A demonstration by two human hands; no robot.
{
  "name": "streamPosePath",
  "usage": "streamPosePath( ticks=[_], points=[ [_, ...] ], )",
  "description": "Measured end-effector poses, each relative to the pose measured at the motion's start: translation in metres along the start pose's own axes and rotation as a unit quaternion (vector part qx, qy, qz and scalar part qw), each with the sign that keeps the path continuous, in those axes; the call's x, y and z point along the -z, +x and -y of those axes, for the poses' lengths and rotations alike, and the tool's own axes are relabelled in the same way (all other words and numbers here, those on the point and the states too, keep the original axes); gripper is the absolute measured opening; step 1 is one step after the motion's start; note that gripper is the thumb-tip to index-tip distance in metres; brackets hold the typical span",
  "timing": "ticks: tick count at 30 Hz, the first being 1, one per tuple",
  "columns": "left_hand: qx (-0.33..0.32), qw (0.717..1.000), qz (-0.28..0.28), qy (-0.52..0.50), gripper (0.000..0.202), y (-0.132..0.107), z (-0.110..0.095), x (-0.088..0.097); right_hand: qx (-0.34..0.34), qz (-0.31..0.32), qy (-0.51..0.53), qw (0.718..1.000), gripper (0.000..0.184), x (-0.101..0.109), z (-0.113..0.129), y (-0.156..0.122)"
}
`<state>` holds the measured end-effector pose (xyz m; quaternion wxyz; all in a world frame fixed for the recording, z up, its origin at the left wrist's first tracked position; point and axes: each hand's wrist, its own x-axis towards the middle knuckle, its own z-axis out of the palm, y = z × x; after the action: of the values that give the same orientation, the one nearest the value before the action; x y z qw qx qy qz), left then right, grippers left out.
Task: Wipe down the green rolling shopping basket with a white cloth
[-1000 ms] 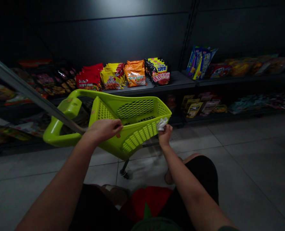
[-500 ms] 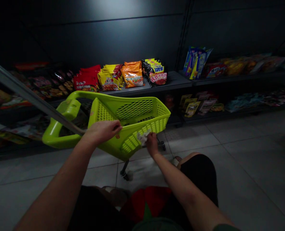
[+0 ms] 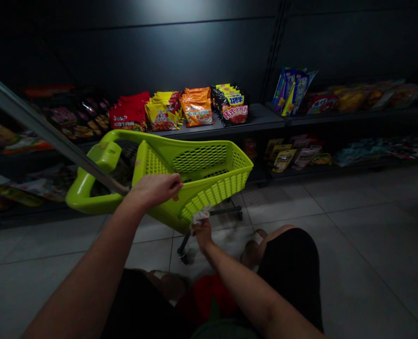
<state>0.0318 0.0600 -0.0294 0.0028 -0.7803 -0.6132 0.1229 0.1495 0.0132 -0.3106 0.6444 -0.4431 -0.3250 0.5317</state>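
Note:
In front of me stands a small lime-green shopping cart (image 3: 159,207) with a perforated basket. My left hand (image 3: 155,190) is closed over the basket's near upper rim, fingers curled inward. Lower down, my right hand (image 3: 202,230) grips a crumpled white cloth or tissue (image 3: 200,215), which lies against the lower edge of the basket's near side. A grey metal pole (image 3: 63,141) rises from the cart near its handle toward the upper left.
Behind the cart, a dark shelf (image 3: 261,115) carries red, yellow, orange and black noodle packets (image 3: 196,108). Blue snack packs (image 3: 291,92) stand farther right, with more bags on the lower shelf. Black cart wheels (image 3: 182,255) rest on grey floor tiles (image 3: 357,245) near my feet.
My right hand has moved down and left with the white cloth, from the basket's side to its lower edge. My left hand stays on the rim.

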Motion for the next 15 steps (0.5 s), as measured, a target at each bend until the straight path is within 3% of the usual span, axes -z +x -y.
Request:
streamPosePath(
  ticks=[3,7,9,10,12,15],
  points=[
    [-0.002,1.000,-0.006,0.003,0.044,0.000,-0.002,0.000,-0.032,-0.091,0.008,0.995,0.025,0.034,0.013,0.039],
    [-0.003,1.000,-0.018,-0.007,0.044,0.001,-0.006,0.000,-0.004,-0.242,0.032,0.970,0.023,0.102,0.068,0.140],
    [-0.004,1.000,-0.016,-0.011,0.042,0.002,-0.008,0.001,0.004,-0.286,0.045,0.957,0.023,0.112,0.083,0.169],
    [-0.005,1.000,-0.014,-0.010,0.042,0.002,-0.009,0.001,0.000,-0.295,0.050,0.954,0.024,0.108,0.083,0.170],
    [-0.007,1.000,-0.011,-0.003,0.043,0.002,-0.010,0.003,-0.018,-0.293,0.056,0.954,0.027,0.086,0.065,0.148],
    [-0.007,1.000,-0.010,0.003,0.044,0.002,-0.009,0.003,-0.070,-0.242,0.065,0.966,0.034,0.033,0.010,0.067]
  ],
)
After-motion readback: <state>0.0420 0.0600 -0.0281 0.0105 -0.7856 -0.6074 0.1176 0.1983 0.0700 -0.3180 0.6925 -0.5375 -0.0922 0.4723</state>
